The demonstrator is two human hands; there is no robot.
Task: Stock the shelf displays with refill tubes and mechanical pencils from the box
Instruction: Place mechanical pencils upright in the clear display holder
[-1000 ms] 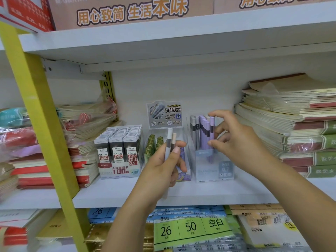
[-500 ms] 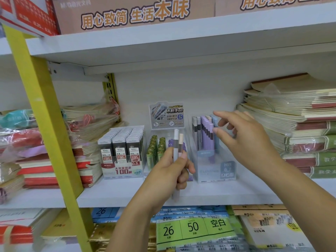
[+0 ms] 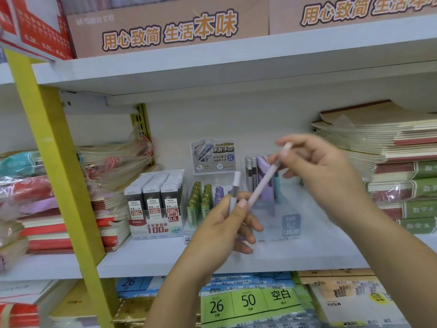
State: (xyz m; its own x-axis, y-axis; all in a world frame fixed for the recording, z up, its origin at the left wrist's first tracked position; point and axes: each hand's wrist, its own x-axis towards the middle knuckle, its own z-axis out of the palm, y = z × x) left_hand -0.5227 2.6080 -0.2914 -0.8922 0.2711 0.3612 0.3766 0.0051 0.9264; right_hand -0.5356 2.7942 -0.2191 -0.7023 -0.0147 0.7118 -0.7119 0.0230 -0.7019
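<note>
My left hand [image 3: 224, 223] grips a grey-and-white mechanical pencil [image 3: 235, 188] upright in front of the middle shelf. My right hand [image 3: 324, 171] pinches a pale pink pencil [image 3: 267, 178] near its top end; the pencil slants down-left with its lower end at my left thumb. Behind the hands stands a clear pencil display [image 3: 272, 204] with grey, purple and blue pencils. To its left a clear stand [image 3: 201, 204] holds green and purple refill tubes under a grey card [image 3: 212, 155]. A box of black 0.5 lead cases [image 3: 156, 202] sits further left.
Stacked notebooks [image 3: 390, 162] fill the shelf's right side, wrapped notebook packs [image 3: 113, 164] the left. A yellow upright [image 3: 59, 162] crosses the left of the view. The white shelf board [image 3: 165, 259] runs below the displays; paper pads [image 3: 250, 301] lie on the shelf beneath.
My right hand left the pencil display and now pinches the pink pencil, drawing it out of my left hand. My left hand went from holding two pencils upright to one.
</note>
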